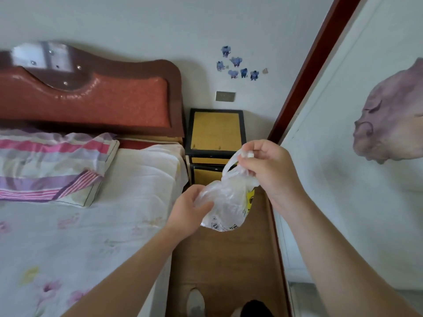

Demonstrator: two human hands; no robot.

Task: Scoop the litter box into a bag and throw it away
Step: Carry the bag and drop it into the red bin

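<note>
A crumpled clear plastic bag (227, 202) with yellow and black print hangs in front of me, above the wooden floor between the bed and the wall. My left hand (190, 210) grips its lower left side. My right hand (263, 165) pinches the bag's handle loops at the top, holding them up. No litter box or scoop is in view.
A bed (80, 225) with a white floral sheet and a striped pillow (50, 165) fills the left. A yellow and black nightstand (216, 133) stands against the far wall. A white door or panel (354, 156) with a dark red frame runs along the right. My shoe (194, 303) shows at the bottom.
</note>
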